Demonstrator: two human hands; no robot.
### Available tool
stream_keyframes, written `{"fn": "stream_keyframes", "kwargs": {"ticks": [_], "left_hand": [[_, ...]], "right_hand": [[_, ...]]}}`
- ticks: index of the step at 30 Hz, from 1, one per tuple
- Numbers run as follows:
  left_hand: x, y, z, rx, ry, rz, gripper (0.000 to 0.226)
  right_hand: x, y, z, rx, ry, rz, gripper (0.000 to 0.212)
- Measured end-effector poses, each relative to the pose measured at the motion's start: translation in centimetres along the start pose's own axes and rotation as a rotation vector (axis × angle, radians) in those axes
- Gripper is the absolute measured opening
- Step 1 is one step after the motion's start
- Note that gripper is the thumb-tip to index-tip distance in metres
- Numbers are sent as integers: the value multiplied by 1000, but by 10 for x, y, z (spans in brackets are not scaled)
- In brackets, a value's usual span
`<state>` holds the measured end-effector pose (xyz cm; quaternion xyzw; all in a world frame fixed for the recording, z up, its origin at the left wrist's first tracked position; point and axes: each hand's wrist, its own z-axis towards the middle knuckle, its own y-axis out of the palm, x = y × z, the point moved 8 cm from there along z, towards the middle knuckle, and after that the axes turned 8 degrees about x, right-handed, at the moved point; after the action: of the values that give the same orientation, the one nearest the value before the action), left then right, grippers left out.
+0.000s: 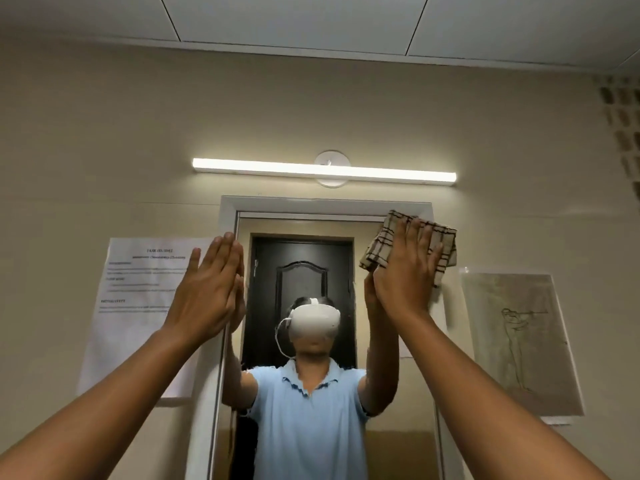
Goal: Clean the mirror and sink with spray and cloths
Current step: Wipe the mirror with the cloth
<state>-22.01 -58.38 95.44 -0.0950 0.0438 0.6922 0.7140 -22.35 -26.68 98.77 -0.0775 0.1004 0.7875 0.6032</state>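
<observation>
Right hand (403, 271) presses checked cloth (384, 244) flat against mirror (391, 393).

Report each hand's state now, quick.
Left hand: open, flat against the mirror, empty.
Right hand: open palm pressing the checked cloth to the mirror.

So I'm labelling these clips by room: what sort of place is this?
Probably a bathroom or washroom: a framed wall mirror, a strip light just above it, and the right hand pressing a checked cloth to the glass.

Glossy glass mirror (349, 244), woven checked cloth (384, 244), matt paper sheet (138, 306)
</observation>
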Motion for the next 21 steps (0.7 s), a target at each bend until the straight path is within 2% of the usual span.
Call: {"fn": "stream_keyframes", "kwargs": {"ticks": [5,15,21], "left_hand": [[-10,4,-2,-1,55,-29,72],[-12,7,-9,43,39,-141,64],[-14,7,-16,57,22,-233,62]], "right_hand": [[-41,19,-21,-27,-93,47,96],[-169,50,-50,-117,-368,97,95],[-206,58,-54,-146,-437,80,90]]}}
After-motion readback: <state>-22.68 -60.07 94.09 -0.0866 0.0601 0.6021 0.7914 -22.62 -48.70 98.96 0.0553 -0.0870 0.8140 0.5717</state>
